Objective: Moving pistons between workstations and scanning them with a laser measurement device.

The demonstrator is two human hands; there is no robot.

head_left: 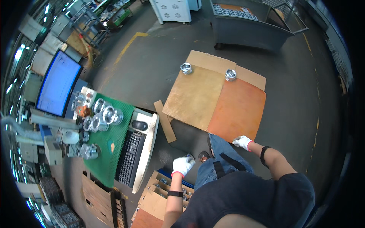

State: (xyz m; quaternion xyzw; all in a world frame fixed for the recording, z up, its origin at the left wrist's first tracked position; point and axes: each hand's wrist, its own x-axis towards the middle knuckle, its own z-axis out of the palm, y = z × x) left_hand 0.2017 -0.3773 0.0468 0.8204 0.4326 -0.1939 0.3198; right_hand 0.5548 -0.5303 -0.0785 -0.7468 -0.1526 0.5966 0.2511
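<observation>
My left hand [183, 166], in a white glove, is above the near end of a divided cardboard box [156, 198] with metal parts in its cells. Its fingers are closed around a small dark item at their tips, too small to make out. At the near edge of an orange sheet [240, 108], my right hand [242, 142], also gloved, has its fingers curled onto that edge. A tan sheet [196, 95] lies beside the orange one. Two shiny metal pistons stand at the far side: one piston [186, 68] on the left, another piston [230, 75] on the right.
To the left, a green-matted desk [108, 146] carries several metal pistons [110, 114], a keyboard [130, 157], a mouse [139, 125] and a monitor [59, 84]. A cardboard strip [165, 123] lies on the floor. A grey wheeled bin [247, 32] stands beyond the sheets.
</observation>
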